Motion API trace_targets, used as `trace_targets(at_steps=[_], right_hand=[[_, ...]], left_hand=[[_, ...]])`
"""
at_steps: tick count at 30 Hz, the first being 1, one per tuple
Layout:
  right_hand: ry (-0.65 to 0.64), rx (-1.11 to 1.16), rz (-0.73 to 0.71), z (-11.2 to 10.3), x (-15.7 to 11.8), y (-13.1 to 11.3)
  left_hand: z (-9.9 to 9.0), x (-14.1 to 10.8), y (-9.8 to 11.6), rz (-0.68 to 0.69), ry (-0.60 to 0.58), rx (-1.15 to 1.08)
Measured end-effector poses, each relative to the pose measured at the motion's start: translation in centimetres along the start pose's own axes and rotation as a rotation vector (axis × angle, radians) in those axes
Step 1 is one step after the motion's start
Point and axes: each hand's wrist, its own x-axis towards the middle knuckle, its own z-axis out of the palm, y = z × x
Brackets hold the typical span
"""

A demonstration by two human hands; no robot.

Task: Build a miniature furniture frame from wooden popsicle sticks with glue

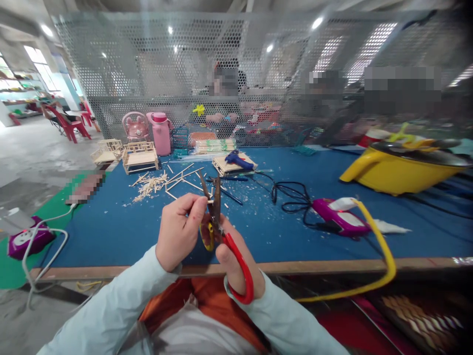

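L hand has its grip pinched on 1 thin wood stick, mid-counter just above the front edge; R hand has its grip wrapped round the red-handled scissors, blades parted, stick end at blades. From scissors: loose stick pile at 10 o'clock on blue counter, 2 mini wood furniture pcs beyond it; pink bottle at 11; blue glue gun at 1, atop a flat wood pc; purple pwr strip approx. at 3.
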Motion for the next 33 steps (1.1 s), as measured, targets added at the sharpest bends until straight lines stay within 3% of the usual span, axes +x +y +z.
trace_targets(at_steps=[10,19,26,33], right_hand=[[0.037,0.085,0.064,0.43,-0.27,0.17],[-0.017,0.104,-0.006,0.29,-0.3,0.18],[-0.039,0.036,-0.024,0.05,-0.36,0.41],[0.042,0.004,0.036,0.14,-0.35,0.24]], left_hand=[[-0.12,-0.3,-0.01,-0.001,-0.015,-0.007],[0.01,-0.64,0.12,-0.049,0.025,-0.056],[0.27,-0.88,-0.19,0.012,0.033,-0.004],[-0.17,-0.67,-0.07,0.046,-0.008,0.021]])
